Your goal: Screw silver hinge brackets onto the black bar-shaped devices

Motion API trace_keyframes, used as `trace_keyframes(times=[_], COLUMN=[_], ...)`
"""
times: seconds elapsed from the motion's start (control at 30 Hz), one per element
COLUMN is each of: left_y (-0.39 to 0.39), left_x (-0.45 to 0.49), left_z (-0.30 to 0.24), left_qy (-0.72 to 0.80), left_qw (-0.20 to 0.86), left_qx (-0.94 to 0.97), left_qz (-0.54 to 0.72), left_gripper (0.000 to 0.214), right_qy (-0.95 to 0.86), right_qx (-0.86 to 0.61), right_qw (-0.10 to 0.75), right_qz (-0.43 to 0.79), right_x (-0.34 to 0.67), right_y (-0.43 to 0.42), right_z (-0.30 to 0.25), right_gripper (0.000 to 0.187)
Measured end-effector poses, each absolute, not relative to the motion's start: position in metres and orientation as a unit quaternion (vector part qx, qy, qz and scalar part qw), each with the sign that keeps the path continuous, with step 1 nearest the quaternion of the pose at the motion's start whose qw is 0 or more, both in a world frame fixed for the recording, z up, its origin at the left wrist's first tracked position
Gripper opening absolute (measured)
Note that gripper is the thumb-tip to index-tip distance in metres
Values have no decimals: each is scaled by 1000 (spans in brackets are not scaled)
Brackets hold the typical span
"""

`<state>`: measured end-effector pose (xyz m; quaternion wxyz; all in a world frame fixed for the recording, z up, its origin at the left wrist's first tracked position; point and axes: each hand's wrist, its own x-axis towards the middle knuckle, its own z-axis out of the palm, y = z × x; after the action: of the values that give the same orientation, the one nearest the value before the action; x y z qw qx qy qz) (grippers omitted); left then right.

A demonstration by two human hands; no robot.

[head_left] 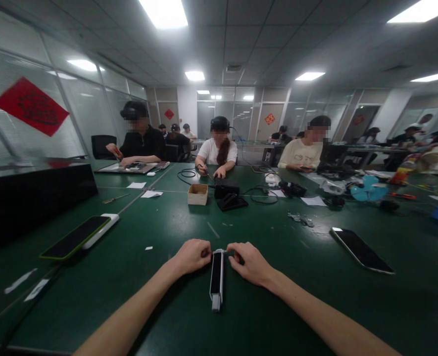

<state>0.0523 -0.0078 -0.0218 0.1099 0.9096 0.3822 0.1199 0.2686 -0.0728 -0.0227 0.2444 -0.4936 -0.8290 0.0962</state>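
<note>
A narrow device (pixel 216 277) with a white frame and a long black face lies lengthwise in front of me on the green table. A small light-grey block sits at its near end. My left hand (pixel 194 255) is closed, its curled fingertips against the upper left edge of the device. At the upper right corner, my right hand (pixel 250 262) is also closed, with index finger and thumb bent toward a thin pale piece at the far end. Whatever lies inside either hand's fingers is hidden or too small to tell.
Left of me, a phone with a green edge (pixel 75 238) leans over a white slab (pixel 102 231). Another phone (pixel 363 251) lies at right. Farther off are a small open box (pixel 198 194), a black device (pixel 226 188), cables and a blue fan (pixel 367 189). Several people work across the table.
</note>
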Motion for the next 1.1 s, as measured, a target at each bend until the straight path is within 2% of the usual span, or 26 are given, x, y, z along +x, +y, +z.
trace_keyframes(times=[0.17,0.37,0.6,0.9,1.1], left_y=[-12,-16,-14,-10,-14], left_x=[55,58,57,52,55], left_z=[-19,-21,-19,-20,-15], left_qy=[370,352,381,381,372], left_qw=[112,119,127,108,104], left_qx=[909,906,902,912,914], left_qz=[155,202,159,106,122], left_gripper=[5,13,5,6,7], right_qy=[-823,-818,-818,-819,-807], right_qx=[-505,-514,-504,-495,-520], right_qw=[245,234,258,272,261], right_qz=[85,108,96,103,99], right_x=[270,272,270,269,268], right_y=[-69,-65,-69,-73,-70], right_z=[-28,-34,-32,-24,-27], right_gripper=[7,13,12,15,19])
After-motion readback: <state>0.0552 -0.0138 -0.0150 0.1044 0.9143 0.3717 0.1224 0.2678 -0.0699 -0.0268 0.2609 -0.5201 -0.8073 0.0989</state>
